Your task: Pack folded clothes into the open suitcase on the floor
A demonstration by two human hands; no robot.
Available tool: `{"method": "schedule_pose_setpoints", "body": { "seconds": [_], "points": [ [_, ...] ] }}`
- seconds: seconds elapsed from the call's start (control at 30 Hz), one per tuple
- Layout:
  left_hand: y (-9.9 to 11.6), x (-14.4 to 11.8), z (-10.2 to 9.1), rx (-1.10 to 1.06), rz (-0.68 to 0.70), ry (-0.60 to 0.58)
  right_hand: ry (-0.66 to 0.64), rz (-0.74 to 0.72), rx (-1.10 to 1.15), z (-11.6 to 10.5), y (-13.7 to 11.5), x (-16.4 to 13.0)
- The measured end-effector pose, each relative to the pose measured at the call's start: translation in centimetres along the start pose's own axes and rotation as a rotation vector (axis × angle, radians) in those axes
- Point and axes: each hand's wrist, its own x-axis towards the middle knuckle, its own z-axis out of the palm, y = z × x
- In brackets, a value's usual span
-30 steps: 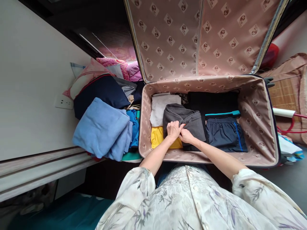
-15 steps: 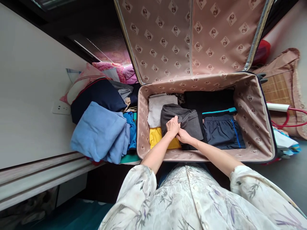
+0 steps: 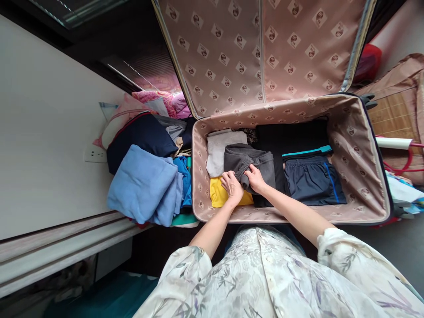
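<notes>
An open suitcase (image 3: 298, 216) with a pinkish patterned lining lies before me. Inside it, a bunched dark grey garment (image 3: 265, 163) with a gathered elastic band is between my hands. My right hand (image 3: 255, 180) is closed on the band's right side, thumb uppermost. At its left edge my left hand (image 3: 233, 186) pinches the cloth with bent fingers. Under and beside the garment lie a folded light grey cloth (image 3: 218, 152) and a yellow cloth (image 3: 217, 194). To the right are folded dark navy shorts (image 3: 308, 181) with a blue stripe and a black folded garment (image 3: 291, 137).
The suitcase lid (image 3: 225, 53) stands raised at the back. Left of the case are a folded blue cloth (image 3: 142, 185), a navy bundle (image 3: 135, 137) and pink fabric. On the right lie a woven mat (image 3: 391, 110) and a white tube (image 3: 394, 142) with a red cord.
My hands, together on the garment before, are now apart, the left lower and to the left. The gathered band now shows between them, and the view has shifted slightly.
</notes>
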Motion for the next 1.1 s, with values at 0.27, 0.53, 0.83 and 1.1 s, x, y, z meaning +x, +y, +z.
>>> {"method": "schedule_pose_setpoints", "body": {
  "seconds": [0.27, 0.53, 0.83, 1.1],
  "points": [
    [0.2, -0.8, 1.1, -0.25, -0.015, -0.001, 0.341, 0.082, -0.069, 2.1, 1.0, 1.2],
    [0.4, -2.7, 0.2, -0.185, 0.248, 0.039, 0.302, 0.101, 0.06, 1.3, 1.2, 0.9],
    [0.7, -3.0, -1.3, 0.026, 0.299, -0.042, -0.201, -0.123, -0.012, 1.4, 2.2, 0.8],
    [-0.8, -2.9, -1.3, 0.045, 0.171, -0.196, -0.759, -0.414, -0.692, -1.8, 1.7, 1.8]
  ]
}}
